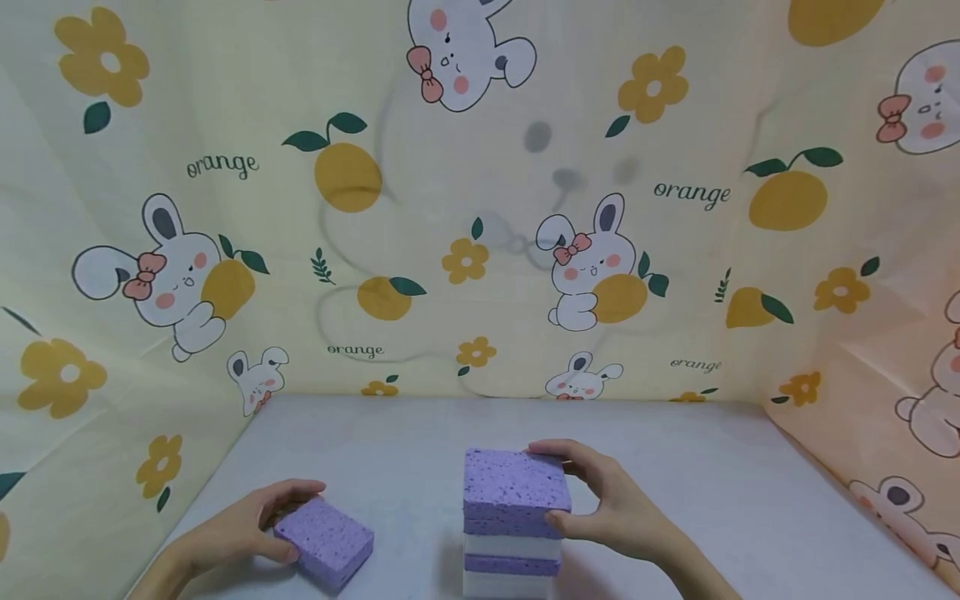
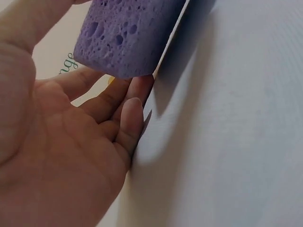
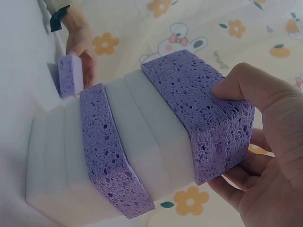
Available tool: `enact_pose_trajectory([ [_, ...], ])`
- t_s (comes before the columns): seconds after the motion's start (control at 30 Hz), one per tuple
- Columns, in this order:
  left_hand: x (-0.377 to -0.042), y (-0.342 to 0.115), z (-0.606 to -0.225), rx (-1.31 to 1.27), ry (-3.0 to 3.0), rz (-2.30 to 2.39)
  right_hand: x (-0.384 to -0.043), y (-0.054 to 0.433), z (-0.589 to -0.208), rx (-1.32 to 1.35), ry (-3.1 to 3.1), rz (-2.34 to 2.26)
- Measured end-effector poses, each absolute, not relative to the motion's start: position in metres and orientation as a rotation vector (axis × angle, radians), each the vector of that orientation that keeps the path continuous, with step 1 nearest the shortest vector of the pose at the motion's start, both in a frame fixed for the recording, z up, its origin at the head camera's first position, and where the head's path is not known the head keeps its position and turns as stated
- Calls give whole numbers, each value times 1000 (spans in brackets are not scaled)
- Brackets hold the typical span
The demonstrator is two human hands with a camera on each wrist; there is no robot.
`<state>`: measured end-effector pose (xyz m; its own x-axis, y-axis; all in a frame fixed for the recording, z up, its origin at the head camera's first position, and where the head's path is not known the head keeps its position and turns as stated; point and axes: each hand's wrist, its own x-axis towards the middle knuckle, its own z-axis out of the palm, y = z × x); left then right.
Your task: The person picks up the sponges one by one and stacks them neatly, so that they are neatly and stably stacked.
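Observation:
On the left, my left hand [image 1: 238, 527] grips one end of a purple sponge [image 1: 326, 540] between thumb and fingers. That sponge [image 2: 125, 38] lies at or just above the tabletop in the left wrist view; its far end is cut off there. In the middle stands a stack of white sponges [image 1: 512, 585] and purple ones, with a thin purple layer [image 3: 111, 151] partway up. My right hand [image 1: 615, 504] pinches the thick purple top of the stack [image 1: 516, 479], thumb on the near side and fingers behind. The top touches the white sponge [image 3: 158, 137] under it. Whether it is one sponge or two is unclear.
The pale tabletop [image 1: 360, 442] surrounds the stack. Behind it and on both sides hangs a cream cloth [image 1: 465, 317] printed with rabbits, oranges and flowers. The foot of the stack runs out of the head view's lower edge.

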<state>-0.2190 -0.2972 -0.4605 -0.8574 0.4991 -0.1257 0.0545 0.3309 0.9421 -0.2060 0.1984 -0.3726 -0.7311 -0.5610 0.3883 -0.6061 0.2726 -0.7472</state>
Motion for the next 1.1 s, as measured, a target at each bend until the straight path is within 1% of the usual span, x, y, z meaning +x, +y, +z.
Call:
enact_pose_trajectory([
  [0.4, -218, -298, -458, 491, 2189, 1577, -206, 198, -372, 1139, -2470, 1480],
  [0.83, -218, -292, -452, 416, 2380, 1603, -206, 199, -374, 1120, -2471, 1483],
  [1.1, -216, -286, -447, 356, 2444, 1761, -206, 198, -373, 1134, -2457, 1483],
])
